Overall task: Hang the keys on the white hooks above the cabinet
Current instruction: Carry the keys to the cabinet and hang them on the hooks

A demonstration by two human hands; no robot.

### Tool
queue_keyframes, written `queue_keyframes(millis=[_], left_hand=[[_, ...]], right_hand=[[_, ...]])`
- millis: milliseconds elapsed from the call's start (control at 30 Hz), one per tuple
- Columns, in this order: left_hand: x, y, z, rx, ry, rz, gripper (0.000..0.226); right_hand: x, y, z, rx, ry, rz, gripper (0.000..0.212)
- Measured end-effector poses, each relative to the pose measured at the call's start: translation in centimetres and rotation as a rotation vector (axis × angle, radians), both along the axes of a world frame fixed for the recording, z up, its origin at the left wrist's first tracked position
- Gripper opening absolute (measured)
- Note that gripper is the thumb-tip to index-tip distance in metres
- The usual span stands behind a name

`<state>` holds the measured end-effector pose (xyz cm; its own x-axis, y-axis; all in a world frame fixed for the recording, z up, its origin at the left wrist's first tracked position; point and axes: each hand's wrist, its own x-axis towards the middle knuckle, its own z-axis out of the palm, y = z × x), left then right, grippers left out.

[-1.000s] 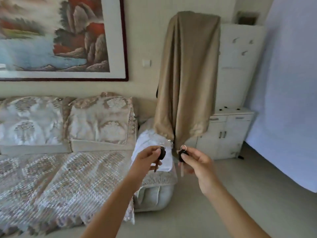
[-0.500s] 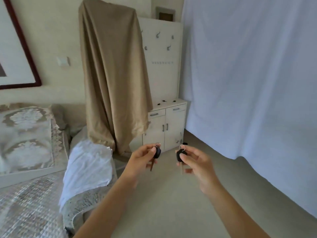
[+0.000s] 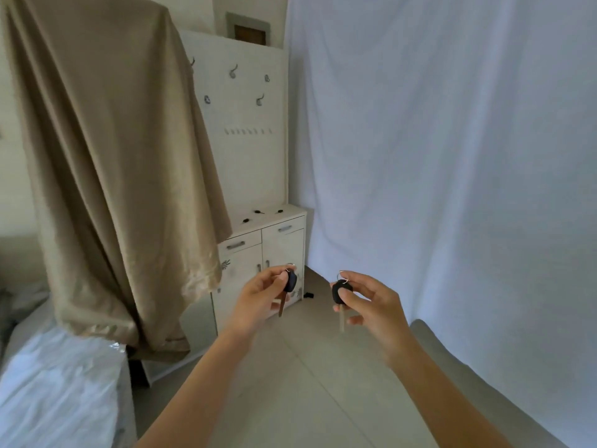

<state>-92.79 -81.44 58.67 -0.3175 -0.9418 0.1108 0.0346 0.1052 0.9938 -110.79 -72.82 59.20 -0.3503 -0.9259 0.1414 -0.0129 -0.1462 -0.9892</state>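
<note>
My left hand [image 3: 258, 300] pinches a black-headed key [image 3: 290, 283] with a small ring on top, its blade hanging down. My right hand [image 3: 371, 305] holds a second black-headed key [image 3: 340, 294] the same way. Both are held out in front of me, well short of the white cabinet [image 3: 258, 253]. On the cabinet's top lie several more dark keys [image 3: 258, 211]. Above it, a white back panel carries several hooks [image 3: 233, 72], with a row of small white hooks [image 3: 248, 131] lower down. Nothing hangs on them.
A large tan cloth [image 3: 113, 163] drapes over something tall to the left of the cabinet and covers part of it. A white sheet [image 3: 452, 156] hangs along the right. A sofa end under white cloth [image 3: 61, 392] is at lower left. A small dark object [image 3: 309, 295] lies on the tiled floor.
The view has swung right and closer to the cabinet; the sofa and painting have left the frame. Both hands still hold their keys in the same grip.
</note>
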Motion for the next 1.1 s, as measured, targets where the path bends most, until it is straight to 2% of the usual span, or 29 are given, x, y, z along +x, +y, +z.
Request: queue_keyframes(millis=[267, 600, 933, 1100], left_hand=[[-9.1, -11.4, -1.0, -0.011, -0.028, -0.001, 0.023], [-20.2, -27.6, -0.7, -0.005, -0.054, 0.188, 0.019], [-23.6, -44.0, -0.1, -0.016, -0.073, 0.362, 0.018], [-25.4, -54.5, -0.2, -0.026, -0.068, 0.366, 0.019]], right_hand=[[-9.4, -12.4, -1.5, 0.006, -0.014, -0.001, 0.026], [-21.9, -32.2, -0.6, -0.002, 0.020, 0.195, 0.030], [-26.9, -52.0, -0.5, -0.008, 0.010, 0.324, 0.032], [-28.0, -62.7, -0.5, -0.022, 0.017, 0.331, 0.034]])
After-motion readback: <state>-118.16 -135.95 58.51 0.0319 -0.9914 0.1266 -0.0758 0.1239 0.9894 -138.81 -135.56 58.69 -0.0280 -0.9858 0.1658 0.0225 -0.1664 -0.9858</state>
